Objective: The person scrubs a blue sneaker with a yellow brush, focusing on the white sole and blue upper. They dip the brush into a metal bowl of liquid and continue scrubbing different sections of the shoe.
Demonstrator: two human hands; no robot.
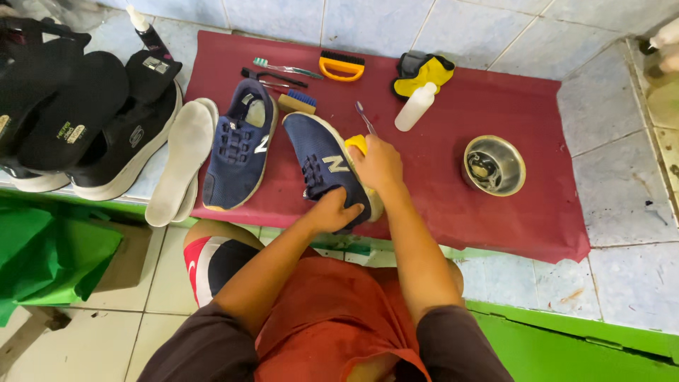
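Head view: my left hand (334,211) clamps the light, soft navy sneaker (322,164) at its firmer heel; my right hand (378,164) pinches a yellow sponge (358,143).

A low ledge (622,205) of pale blue tiles with grey grout ran across the view, worn and speckled with dark marks toward the right. A dark red mat (509,205) covered its middle. The ledge's front edge (566,332) was painted bright green. Below lay a floor (152,283) of off-white tiles, and a green cloth bag (49,262) sat at the left. The light was even and soft.
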